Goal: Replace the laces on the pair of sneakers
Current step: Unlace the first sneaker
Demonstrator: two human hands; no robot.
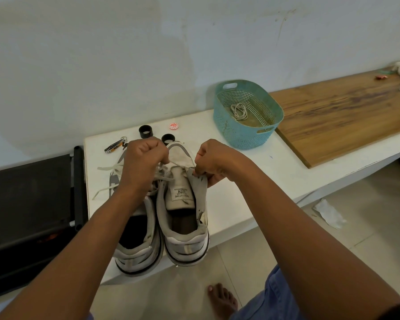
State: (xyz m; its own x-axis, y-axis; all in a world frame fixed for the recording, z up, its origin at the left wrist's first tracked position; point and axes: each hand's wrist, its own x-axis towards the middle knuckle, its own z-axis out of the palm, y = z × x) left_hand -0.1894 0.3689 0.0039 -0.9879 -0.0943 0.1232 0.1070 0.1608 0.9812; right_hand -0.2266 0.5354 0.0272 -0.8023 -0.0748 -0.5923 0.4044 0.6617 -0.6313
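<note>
Nail clipper lies on the white bench, far left. Left sneaker stands beside it, loose lace trailing leftward. Left hand is clenched on the lace above the shoes. Right sneaker touches its mate, heels toward the viewer. Right hand pinches the right sneaker's eyelet flap. Further right, a blue perforated basket holds a coiled lace, beside a wooden board.

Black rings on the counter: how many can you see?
2. One black ring stands behind the nail clipper; the other sits just beyond the left hand. More could be hidden.
</note>
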